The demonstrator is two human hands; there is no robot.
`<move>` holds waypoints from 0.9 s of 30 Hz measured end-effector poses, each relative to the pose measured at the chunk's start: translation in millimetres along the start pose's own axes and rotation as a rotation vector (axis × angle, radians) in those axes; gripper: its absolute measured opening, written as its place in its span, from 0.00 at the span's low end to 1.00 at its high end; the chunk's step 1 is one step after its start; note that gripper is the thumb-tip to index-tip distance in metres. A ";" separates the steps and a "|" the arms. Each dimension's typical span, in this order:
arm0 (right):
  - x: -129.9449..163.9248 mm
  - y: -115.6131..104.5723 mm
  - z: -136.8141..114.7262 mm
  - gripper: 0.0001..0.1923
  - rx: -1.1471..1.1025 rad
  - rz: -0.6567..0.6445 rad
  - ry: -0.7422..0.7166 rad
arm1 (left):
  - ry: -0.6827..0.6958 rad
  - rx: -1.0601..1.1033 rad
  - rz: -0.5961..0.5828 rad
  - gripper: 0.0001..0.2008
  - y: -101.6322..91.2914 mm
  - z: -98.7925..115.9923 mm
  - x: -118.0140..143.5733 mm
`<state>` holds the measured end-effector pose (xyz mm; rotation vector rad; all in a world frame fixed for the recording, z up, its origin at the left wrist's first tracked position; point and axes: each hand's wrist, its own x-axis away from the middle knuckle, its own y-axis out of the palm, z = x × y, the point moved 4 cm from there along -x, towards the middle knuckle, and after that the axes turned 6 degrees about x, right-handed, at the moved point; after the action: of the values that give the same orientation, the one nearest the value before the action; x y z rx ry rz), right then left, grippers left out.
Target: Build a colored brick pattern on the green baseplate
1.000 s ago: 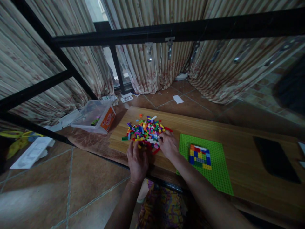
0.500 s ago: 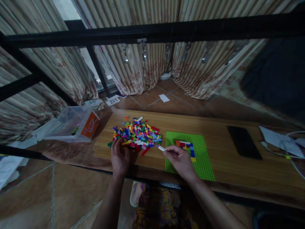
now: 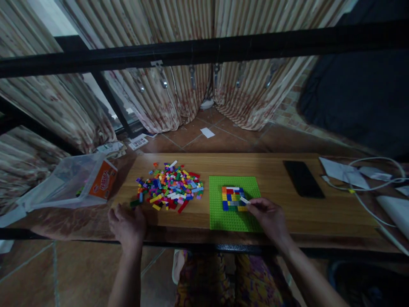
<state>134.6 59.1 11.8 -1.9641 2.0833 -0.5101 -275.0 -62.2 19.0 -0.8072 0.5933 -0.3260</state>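
Observation:
A green baseplate (image 3: pixel 234 219) lies on the wooden table (image 3: pixel 281 213), with a small block of red, blue, yellow and white bricks (image 3: pixel 232 197) built on it. My right hand (image 3: pixel 270 217) pinches a small white brick (image 3: pixel 245 200) at the right edge of that block. A loose pile of coloured bricks (image 3: pixel 169 187) lies left of the baseplate. My left hand (image 3: pixel 127 221) rests on the table's front edge, just left of and below the pile, fingers curled, holding nothing I can see.
A clear plastic tub with an orange label (image 3: pixel 75 181) lies tipped at the table's left end. A black phone (image 3: pixel 303 184) lies right of the baseplate, with papers and a white cable (image 3: pixel 358 179) further right. A black bar (image 3: pixel 204 49) crosses overhead; curtains hang behind.
My right hand left the pile with a white brick and carried it right to the built block on the baseplate. My left hand slid back from the pile to the table's front edge.

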 end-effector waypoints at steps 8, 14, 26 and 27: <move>0.9 6.5 -5.5 0.13 0.024 0.009 -0.041 | 0.032 -0.077 -0.136 0.32 15.2 20.4 12.3; -0.3 3.2 -4.7 0.15 0.055 -0.002 -0.073 | 0.114 0.046 -0.156 0.32 22.9 35.8 24.0; 26.3 37.1 -43.9 0.10 0.288 -0.270 -0.311 | 0.291 0.099 -0.149 0.23 22.1 55.9 65.7; 31.5 48.3 -51.5 0.09 0.334 -0.309 -0.381 | 0.318 0.113 -0.153 0.22 21.5 59.0 70.2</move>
<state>67.5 34.4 41.3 -1.9978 1.3814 -0.4594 -182.4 -48.2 8.8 -0.6978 0.8045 -0.6301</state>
